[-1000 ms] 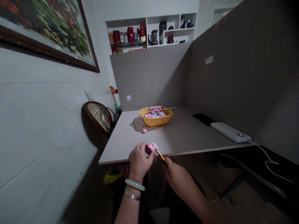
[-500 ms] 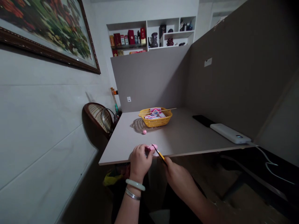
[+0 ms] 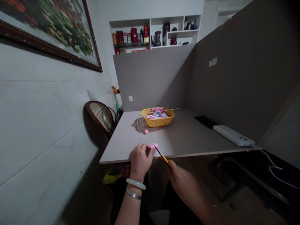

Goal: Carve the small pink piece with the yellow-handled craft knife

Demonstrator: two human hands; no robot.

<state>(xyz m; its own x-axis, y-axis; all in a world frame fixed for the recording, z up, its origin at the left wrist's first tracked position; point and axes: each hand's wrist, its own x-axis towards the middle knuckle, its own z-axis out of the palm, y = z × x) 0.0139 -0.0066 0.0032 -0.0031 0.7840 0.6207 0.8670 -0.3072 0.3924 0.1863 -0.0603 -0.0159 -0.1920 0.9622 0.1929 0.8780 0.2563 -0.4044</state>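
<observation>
My left hand (image 3: 141, 159), with a pale bangle and silver bracelets at the wrist, pinches a small pink lump (image 3: 154, 146) at the table's front edge. Its material is too small to make out. Something whitish shows just below the lump. My right hand (image 3: 184, 180) is closed around a slim tool (image 3: 165, 159) with a yellow and black handle and a thin dark front part. The tool's tip meets the pink lump, beside my left fingertips. Farther back on the table lies a small pink ball (image 3: 146, 132).
A yellow basket (image 3: 160, 122) holds colourful packets, with a thin stick (image 3: 169, 110) across its rim. At the right lie a dark flat object (image 3: 204, 122) and a white power bank (image 3: 232, 135) with a cable. Grey panels (image 3: 154, 81) stand behind and right; a brown rounded chair (image 3: 97, 122) is at left.
My right hand has drawn slightly down and to the right with the tool. The left hand stays nearly in place on the pink lump. The whole view has shifted slightly.
</observation>
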